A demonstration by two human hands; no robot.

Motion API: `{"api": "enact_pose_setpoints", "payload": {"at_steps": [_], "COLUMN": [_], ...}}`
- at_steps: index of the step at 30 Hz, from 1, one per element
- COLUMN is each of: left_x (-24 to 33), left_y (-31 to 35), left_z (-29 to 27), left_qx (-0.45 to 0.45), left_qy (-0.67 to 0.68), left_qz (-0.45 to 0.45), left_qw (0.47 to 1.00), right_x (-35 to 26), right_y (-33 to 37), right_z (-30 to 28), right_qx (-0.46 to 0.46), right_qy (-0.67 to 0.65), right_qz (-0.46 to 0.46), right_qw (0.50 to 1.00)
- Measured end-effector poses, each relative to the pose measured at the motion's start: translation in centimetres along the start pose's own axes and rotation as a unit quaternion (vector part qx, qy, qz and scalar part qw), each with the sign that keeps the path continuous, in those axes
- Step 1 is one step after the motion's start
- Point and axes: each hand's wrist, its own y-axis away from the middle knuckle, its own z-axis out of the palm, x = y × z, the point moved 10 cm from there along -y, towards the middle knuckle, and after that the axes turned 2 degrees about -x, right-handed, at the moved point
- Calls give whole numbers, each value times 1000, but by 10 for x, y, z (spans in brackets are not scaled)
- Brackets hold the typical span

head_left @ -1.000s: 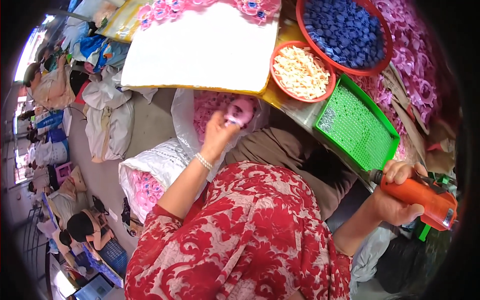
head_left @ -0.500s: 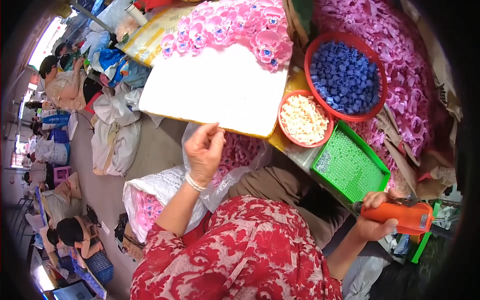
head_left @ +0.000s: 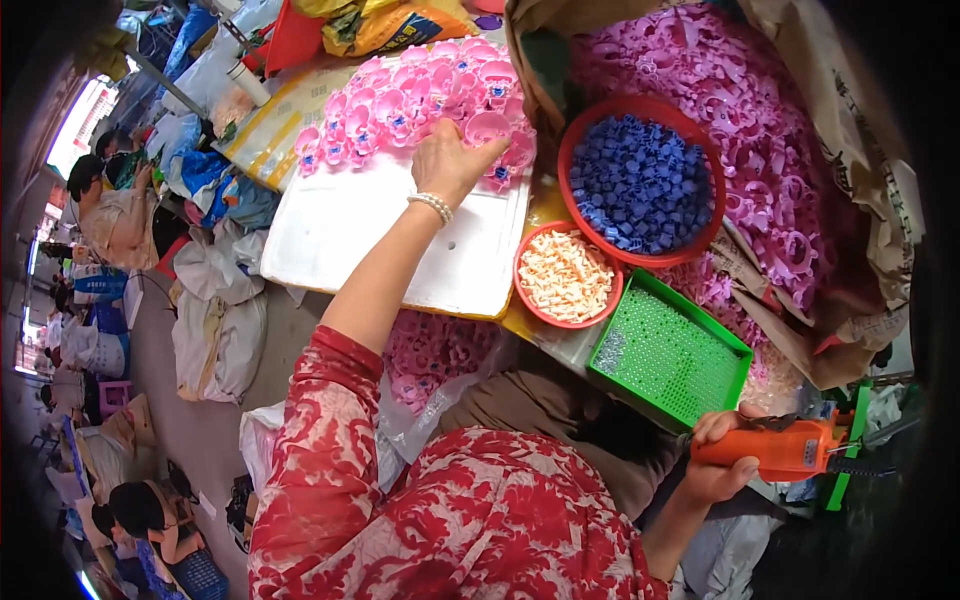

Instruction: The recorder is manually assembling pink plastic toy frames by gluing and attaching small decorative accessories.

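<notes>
Pink plastic pieces [head_left: 420,100] lie heaped on the white board's [head_left: 340,225] far end. Left hand [head_left: 450,160] rests among them, fingers curled on one piece. Right hand [head_left: 722,462] grips an orange power screwdriver [head_left: 775,450] beside the green tray [head_left: 668,350].

We are in a crowded assembly workshop. Our bench holds a white foam board [head_left: 390,235] of pink plastic pieces [head_left: 420,100], 2 red bowls [head_left: 640,180] of small parts, a green tray [head_left: 668,350] and sacks of pink parts [head_left: 760,110]. Other workers [head_left: 115,200] sit among bags.
</notes>
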Motion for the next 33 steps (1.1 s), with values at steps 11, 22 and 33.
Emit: {"api": "enact_pose_setpoints", "payload": {"at_steps": [11,22,33], "left_x": [-8,6,70], "left_y": [-4,70,187], "left_z": [8,27,38], "left_qx": [-12,-269,-406], "left_qy": [-19,618,677], "left_qz": [-18,-135,-156], "left_qw": [1000,726,594], "right_x": [6,13,13], "right_y": [1,-6,-21], "right_z": [-9,-8,5], "right_qx": [36,24,-25], "right_qy": [1,11,7], "right_qz": [36,52,85], "right_qw": [999,998,996]}}
